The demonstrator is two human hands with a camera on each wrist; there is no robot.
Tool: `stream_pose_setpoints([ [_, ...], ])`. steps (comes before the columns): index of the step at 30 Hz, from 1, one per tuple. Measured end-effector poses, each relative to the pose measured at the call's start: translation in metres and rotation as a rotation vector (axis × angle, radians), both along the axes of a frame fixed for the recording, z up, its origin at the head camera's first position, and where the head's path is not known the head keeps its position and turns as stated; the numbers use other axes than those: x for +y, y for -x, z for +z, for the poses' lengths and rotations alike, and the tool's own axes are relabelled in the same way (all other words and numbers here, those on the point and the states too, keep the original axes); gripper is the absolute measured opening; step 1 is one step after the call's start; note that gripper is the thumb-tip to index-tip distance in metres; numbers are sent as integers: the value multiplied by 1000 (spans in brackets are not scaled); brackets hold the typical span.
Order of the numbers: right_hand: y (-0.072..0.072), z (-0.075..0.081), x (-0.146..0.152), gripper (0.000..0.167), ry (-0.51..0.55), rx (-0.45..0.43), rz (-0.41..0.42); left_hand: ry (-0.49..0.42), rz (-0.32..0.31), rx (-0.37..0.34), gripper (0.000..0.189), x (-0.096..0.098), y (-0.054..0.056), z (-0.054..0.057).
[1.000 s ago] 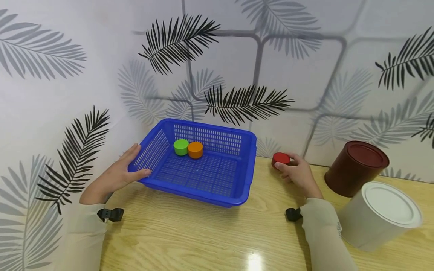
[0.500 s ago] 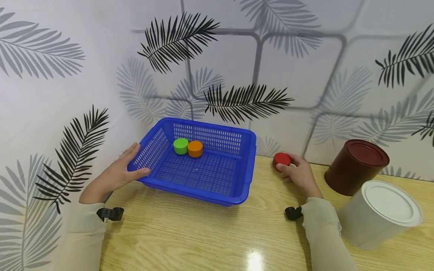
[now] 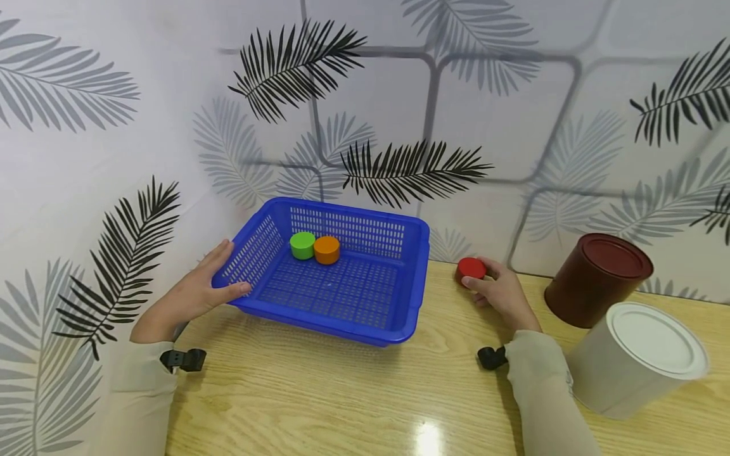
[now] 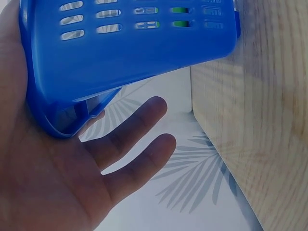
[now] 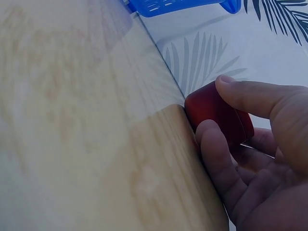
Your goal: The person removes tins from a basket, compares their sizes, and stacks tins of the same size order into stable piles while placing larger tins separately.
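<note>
Red block point(image 3: 471, 269), short and round, sits at the far edge of the wooden table point(image 3: 319, 392), near the patterned wall point(image 3: 365, 95) and to the right of the blue basket point(image 3: 319, 322). The right hand point(image 3: 499, 291) is pinching it between thumb and fingers, reaching in from its right side, as the right wrist view shows up close.

The left hand point(image 3: 194, 291) is not clenched: it lies against the left side of the blue basket, the thumb by the near corner and the other fingers outside the rim (the left wrist view shows two of them stretched out, clear of the plastic). Within the basket, close to its far left corner, a green block point(image 3: 303, 246) and an orange block point(image 3: 327, 250) stand side by side, the green one on the left.

Well to the right of the basket, past the right hand, are a dark brown can point(image 3: 595, 282) and, nearer the person, a white can point(image 3: 635, 361), both with lids on. Pale sleeves point(image 3: 142, 373) cover both forearms.
</note>
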State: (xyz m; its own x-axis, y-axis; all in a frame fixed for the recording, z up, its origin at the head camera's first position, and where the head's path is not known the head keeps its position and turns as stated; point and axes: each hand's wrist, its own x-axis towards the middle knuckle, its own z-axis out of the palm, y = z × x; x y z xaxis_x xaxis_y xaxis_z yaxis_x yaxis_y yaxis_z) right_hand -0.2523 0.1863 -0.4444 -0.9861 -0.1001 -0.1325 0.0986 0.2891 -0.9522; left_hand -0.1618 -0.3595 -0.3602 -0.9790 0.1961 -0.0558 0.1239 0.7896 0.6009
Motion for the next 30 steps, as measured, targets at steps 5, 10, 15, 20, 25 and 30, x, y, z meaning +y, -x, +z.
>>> stream_pose_setpoints([
  [5,-1,2,0,83,23,1,19,-3,5,-4,106,1,-1,0],
  [10,-1,2,1,84,41,4,24,-3,8,-11,106,1,0,0],
  [15,0,1,2,82,59,2,24,0,3,-18,106,0,-1,2],
  [20,5,-1,4,83,96,-4,36,8,4,-23,106,2,-3,6],
  [25,8,0,6,84,114,-16,42,14,10,-34,107,5,-5,7],
  [30,8,2,9,82,120,-5,46,3,7,-46,107,11,-7,9],
])
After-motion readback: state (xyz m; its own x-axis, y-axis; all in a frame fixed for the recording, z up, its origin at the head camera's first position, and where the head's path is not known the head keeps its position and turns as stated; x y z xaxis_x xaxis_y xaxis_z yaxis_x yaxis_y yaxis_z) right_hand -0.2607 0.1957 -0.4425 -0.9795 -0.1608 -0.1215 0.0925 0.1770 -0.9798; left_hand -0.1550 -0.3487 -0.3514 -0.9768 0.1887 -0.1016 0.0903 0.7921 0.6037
